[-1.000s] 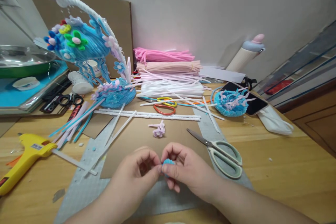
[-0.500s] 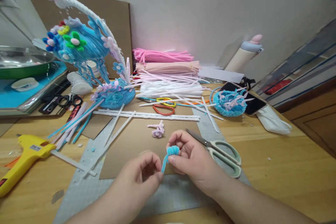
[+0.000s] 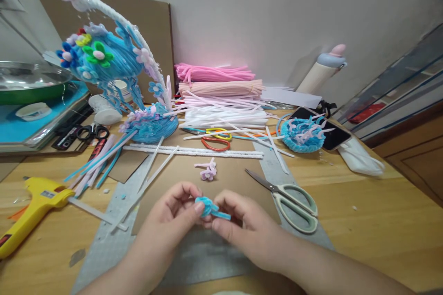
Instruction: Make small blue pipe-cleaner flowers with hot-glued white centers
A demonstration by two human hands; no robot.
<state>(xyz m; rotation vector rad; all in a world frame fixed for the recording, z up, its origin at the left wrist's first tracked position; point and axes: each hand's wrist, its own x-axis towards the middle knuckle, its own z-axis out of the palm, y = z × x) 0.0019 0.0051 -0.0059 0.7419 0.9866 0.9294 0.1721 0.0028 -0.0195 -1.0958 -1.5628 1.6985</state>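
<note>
A light-blue pipe cleaner point(image 3: 206, 206), wound into a small coil with a short tail, is held above the cardboard sheet. My left hand point(image 3: 176, 214) pinches the coil between thumb and fingers. The tail points right, into the space between the thumb and curled fingers of my right hand point(image 3: 242, 221), which closes around that side; its exact contact is partly hidden. Just beyond the hands, a small lilac pipe-cleaner flower point(image 3: 208, 170) lies on the cardboard point(image 3: 173, 173). To the right rest scissors with pale green handles point(image 3: 294, 205), their blades apart.
A yellow glue gun point(image 3: 41, 198) lies at left, near loose pipe-cleaner strips. Behind stand a tall blue flowered ornament point(image 3: 114, 57) and bundles of pink and white pipe cleaners point(image 3: 221, 90). At right are a round blue piece point(image 3: 302, 136), a phone point(image 3: 335, 136) and a bottle point(image 3: 321, 73).
The blue coil has passed from my right hand to my left and moved slightly left. Its tail now points right instead of down, and my hands are closer together.
</note>
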